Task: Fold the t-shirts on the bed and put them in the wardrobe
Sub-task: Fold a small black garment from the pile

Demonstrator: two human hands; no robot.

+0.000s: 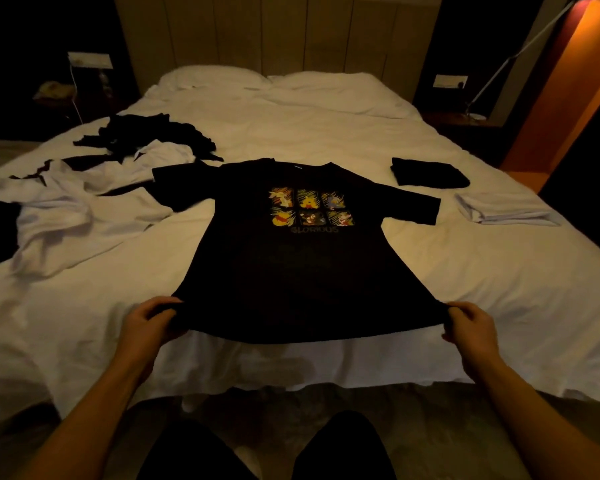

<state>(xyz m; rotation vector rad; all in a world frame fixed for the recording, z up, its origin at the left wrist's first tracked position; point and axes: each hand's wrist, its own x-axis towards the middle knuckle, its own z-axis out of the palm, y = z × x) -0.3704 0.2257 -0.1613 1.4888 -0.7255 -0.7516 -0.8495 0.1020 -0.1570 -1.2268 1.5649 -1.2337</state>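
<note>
Black t-shirt [291, 258], centre of frame: spread face-up on the bed [326, 133], print uppermost, collar toward the pillows [274, 79], sleeves out to either side. Left hand [149, 320], lower left: curled, pinching the left hem corner. Right hand [471, 327], lower right: curled, pinching the right hem corner. Hem drawn taut between both over the foot edge of the mattress, probably to smooth the cloth flat before the first fold. Unfolded heap [94, 188], left of frame: white and dark garments, crumpled, touching the left sleeve; apparently awaiting a turn. Folded black shirt [428, 173] and folded white shirt [503, 209], right of frame: separate, side by side, seemingly set aside as finished. Wardrobe: not in view.
</note>
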